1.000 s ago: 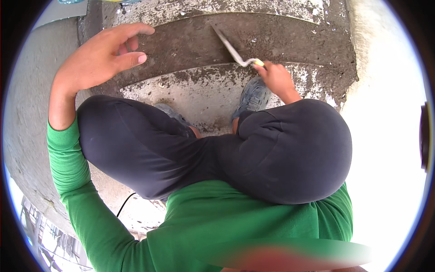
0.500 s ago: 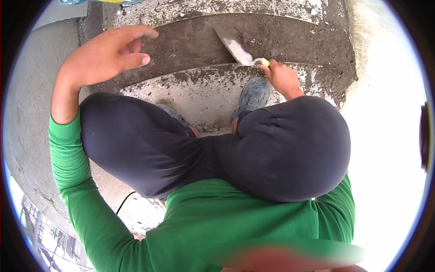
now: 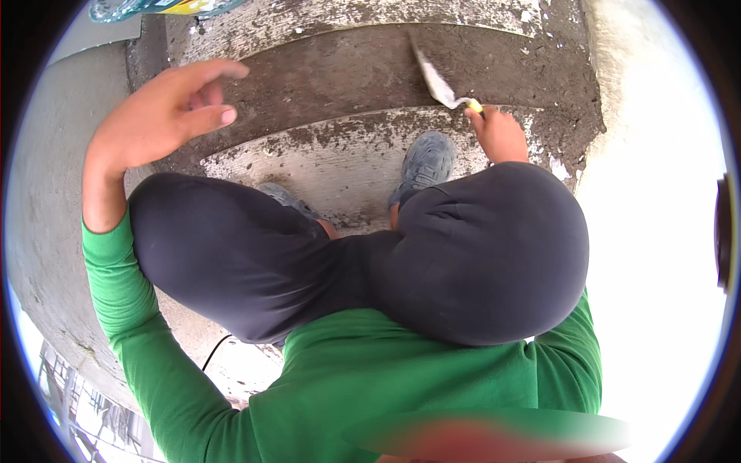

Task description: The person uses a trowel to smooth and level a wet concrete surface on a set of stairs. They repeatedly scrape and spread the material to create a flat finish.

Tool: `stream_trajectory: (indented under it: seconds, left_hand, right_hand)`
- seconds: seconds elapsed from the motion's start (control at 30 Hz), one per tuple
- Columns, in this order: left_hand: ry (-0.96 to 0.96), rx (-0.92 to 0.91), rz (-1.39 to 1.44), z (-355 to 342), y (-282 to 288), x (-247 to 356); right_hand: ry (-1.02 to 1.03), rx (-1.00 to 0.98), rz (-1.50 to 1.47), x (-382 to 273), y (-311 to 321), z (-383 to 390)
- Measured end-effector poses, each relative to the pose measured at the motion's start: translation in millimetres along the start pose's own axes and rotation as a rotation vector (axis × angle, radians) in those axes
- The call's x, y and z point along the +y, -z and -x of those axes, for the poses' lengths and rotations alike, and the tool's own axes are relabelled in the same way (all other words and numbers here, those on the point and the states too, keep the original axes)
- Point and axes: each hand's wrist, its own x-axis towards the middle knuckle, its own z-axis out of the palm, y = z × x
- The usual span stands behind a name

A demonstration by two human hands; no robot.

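My right hand is closed around the yellow and dark handle of a trowel. The metal blade is tilted up on edge and points away from me, against a curved band of wet grey-brown mortar. Whether the blade's far edge touches the mortar, I cannot tell. Over the left end of that band hovers my left hand, with nothing in it; its thumb and forefinger are apart and the other fingers curl under.
Pale, mortar-speckled strips border the band on its near and far sides. My shoes rest on the near strip. A grey wall curves along the left. At the top left is part of a blue-green container. Bright ground lies right.
The trowel has moved right along the mortar in my right hand, its blade now more edge-on. My left hand has shifted slightly left and nearer to me.
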Motion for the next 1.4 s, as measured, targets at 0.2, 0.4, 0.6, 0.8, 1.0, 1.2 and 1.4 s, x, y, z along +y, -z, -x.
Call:
stream_trajectory:
  seconds: [0.2,0.4,0.6,0.8,1.0,1.2,1.4]
  left_hand:
    - [-0.013,-0.020,-0.037,-6.9,4.4,9.4]
    - [-0.176,0.091,-0.091,-10.3,-4.4,13.3]
    - [0.032,-0.016,-0.033,13.0,-2.2,-5.5]
    - [-0.072,0.035,-0.017,5.7,-2.9,4.4]
    - [0.000,0.076,-0.024,24.6,-4.6,-21.4]
    - [-0.041,0.079,-0.020,12.2,5.8,-2.2]
    - [-0.111,0.075,-0.056,3.4,-9.6,-17.4]
  right_hand:
    - [0.170,-0.169,-0.286,-61.0,-23.1,20.7]
    - [0.102,-0.237,-0.258,-50.8,-6.8,-4.0]
    - [0.067,-0.154,-0.344,-42.8,-16.6,23.2]
    - [0.261,-0.270,-0.318,-110.1,-17.4,-28.7]
    - [-0.084,-0.193,-0.433,-8.4,3.9,-13.0]
    - [0.193,-0.343,-0.431,-105.2,-1.1,-2.8]
    - [0.095,-0.313,-0.368,-63.4,2.3,-41.1]
